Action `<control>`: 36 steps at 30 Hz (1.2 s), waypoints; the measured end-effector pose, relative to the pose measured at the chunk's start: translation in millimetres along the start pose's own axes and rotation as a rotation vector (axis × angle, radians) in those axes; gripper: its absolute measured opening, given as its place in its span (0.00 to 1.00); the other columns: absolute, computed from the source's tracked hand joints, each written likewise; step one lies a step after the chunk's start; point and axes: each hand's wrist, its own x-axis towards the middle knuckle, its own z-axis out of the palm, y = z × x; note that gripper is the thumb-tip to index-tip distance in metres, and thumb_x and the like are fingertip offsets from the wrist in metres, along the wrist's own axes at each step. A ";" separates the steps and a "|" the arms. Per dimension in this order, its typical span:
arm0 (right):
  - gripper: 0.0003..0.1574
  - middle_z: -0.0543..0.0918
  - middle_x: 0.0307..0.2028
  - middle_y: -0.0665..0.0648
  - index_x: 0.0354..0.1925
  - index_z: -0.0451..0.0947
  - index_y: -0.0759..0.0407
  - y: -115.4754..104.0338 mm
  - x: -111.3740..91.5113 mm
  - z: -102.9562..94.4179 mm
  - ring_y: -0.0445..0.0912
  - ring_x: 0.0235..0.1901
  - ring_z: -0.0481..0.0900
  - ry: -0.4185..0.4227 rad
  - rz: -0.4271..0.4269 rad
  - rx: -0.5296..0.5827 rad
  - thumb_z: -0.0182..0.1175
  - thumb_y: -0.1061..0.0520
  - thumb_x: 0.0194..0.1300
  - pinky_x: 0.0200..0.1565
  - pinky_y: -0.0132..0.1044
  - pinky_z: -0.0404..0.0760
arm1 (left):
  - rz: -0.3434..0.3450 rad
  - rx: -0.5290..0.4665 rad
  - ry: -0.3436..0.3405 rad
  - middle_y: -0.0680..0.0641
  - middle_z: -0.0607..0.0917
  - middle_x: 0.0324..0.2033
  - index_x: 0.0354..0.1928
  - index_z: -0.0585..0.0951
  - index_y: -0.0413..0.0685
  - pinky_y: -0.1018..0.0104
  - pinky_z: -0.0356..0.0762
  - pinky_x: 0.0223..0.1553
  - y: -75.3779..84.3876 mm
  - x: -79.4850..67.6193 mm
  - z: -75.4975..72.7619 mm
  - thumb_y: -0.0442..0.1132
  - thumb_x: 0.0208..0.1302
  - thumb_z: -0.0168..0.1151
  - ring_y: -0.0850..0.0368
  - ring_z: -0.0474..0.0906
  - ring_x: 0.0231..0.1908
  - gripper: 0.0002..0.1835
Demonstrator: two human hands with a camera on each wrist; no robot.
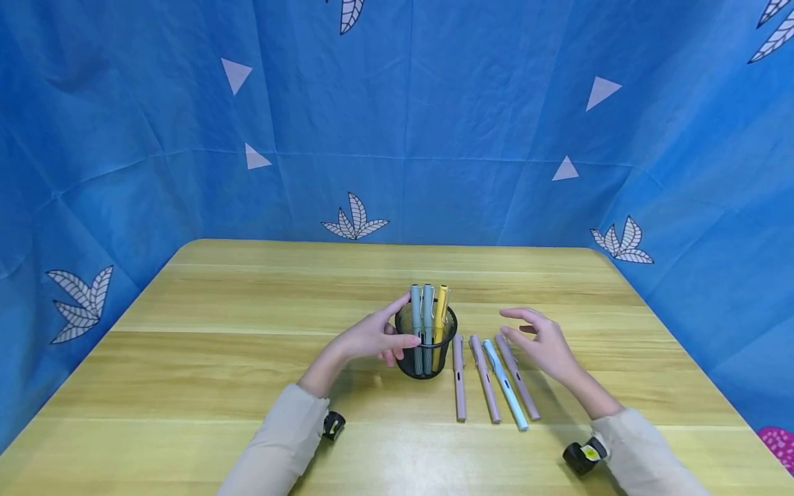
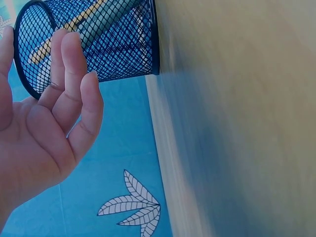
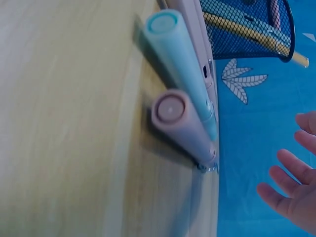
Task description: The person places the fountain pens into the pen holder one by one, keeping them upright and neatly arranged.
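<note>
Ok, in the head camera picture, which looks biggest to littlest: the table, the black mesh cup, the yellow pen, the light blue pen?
Largest to smallest:
1. table
2. black mesh cup
3. light blue pen and yellow pen: can't rank these; the yellow one is partly behind mesh.

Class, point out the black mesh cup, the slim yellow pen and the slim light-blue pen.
Black mesh cup (image 2: 121, 63), left wrist view, side wall.
Yellow pen (image 1: 441, 311), head view, upper part.
Light-blue pen (image 3: 184, 63), right wrist view, barrel.
</note>
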 end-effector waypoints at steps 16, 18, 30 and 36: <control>0.20 0.76 0.47 0.66 0.49 0.73 0.71 10.2 -8.7 -15.6 0.57 0.47 0.72 -0.040 0.033 -0.056 0.59 0.67 0.57 0.42 0.49 0.75 | 0.013 -0.011 -0.009 0.41 0.79 0.22 0.69 0.42 0.63 0.51 0.74 0.30 0.0 0.3 -0.6 0.48 0.59 0.59 0.43 0.78 0.22 0.44; 0.20 0.76 0.47 0.66 0.49 0.73 0.71 10.1 -9.9 -16.9 0.58 0.47 0.72 -0.047 0.036 -0.058 0.59 0.66 0.57 0.42 0.49 0.75 | 0.014 -0.014 -0.008 0.41 0.79 0.22 0.69 0.42 0.63 0.50 0.75 0.30 -0.2 0.3 -0.5 0.48 0.59 0.59 0.44 0.78 0.21 0.44; 0.22 0.75 0.45 0.70 0.50 0.70 0.74 11.9 -11.4 -19.9 0.61 0.44 0.72 -0.161 0.071 -0.063 0.58 0.66 0.57 0.37 0.43 0.77 | 0.007 -0.010 -0.006 0.41 0.79 0.23 0.69 0.42 0.63 0.50 0.75 0.32 -0.5 -0.2 -0.3 0.49 0.58 0.60 0.41 0.78 0.22 0.45; 0.25 0.76 0.42 0.69 0.52 0.69 0.74 15.1 -10.9 -21.4 0.55 0.38 0.75 -0.243 0.084 -0.087 0.59 0.63 0.57 0.31 0.36 0.75 | -0.001 -0.013 -0.005 0.40 0.79 0.23 0.69 0.42 0.64 0.49 0.75 0.33 0.7 -0.4 0.2 0.49 0.58 0.60 0.39 0.78 0.23 0.45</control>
